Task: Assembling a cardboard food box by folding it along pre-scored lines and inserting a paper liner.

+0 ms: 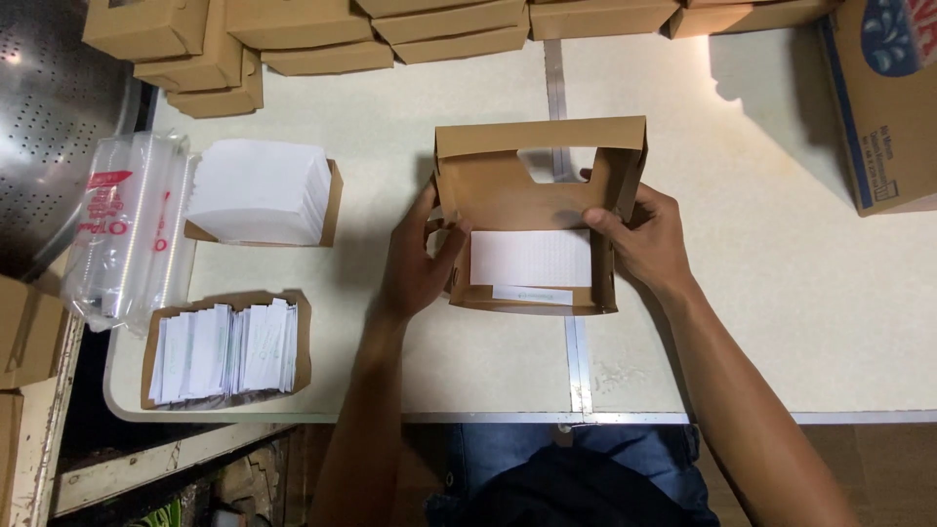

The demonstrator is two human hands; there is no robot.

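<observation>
Far left of the fingers: a clear plastic bag (127,229) with red print lies on the tabletop (761,293), beside a stack of white paper squares (259,190) in a brown tray; nearer the person, a second tray of small white sachets (226,349).
Left hand (415,263): fingers curled around the left wall of the brown cardboard box (537,185), thumb on its near corner, grasping it.
Box: between both sets of fingers, open and half-folded, resting on the tabletop; a white paper liner (530,258) and a small white slip (532,295) lie inside.
Handling: it looks light, thin and easily creased; side walls near the folds seem the best hold, not the flap with the window cut-out.
Right hand (649,239): fingers clamped over the right wall, thumb inside.
Beyond the fingers: a row of closed brown boxes (322,34); far right, a large printed carton (883,98).
</observation>
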